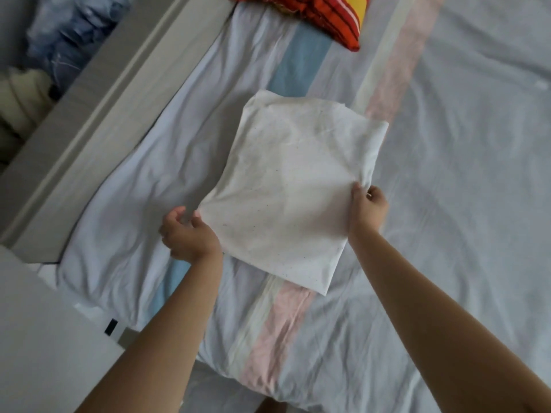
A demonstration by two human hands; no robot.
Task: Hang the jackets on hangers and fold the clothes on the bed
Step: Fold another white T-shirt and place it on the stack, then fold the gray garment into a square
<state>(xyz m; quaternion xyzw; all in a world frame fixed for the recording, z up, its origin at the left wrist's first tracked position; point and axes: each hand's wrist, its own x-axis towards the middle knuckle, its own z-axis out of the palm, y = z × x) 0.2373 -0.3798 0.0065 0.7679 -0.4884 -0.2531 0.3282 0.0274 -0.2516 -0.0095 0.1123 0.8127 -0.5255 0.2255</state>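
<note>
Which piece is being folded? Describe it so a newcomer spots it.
On the pastel-striped bed sheet, look mid-bed: a folded cloth, its sides pinched by the left hand and right hand. It is plain white; the striped cloth beyond is red-orange.

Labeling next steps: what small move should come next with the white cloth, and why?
Probably lift the pinched edges and fold the white cloth in half: left hand and right hand each pinch a side, and it lies flat on the bed.

soft matt white cloth garment (293,186) on a wrinkled, matt striped cotton-like bedsheet (447,204).
</note>
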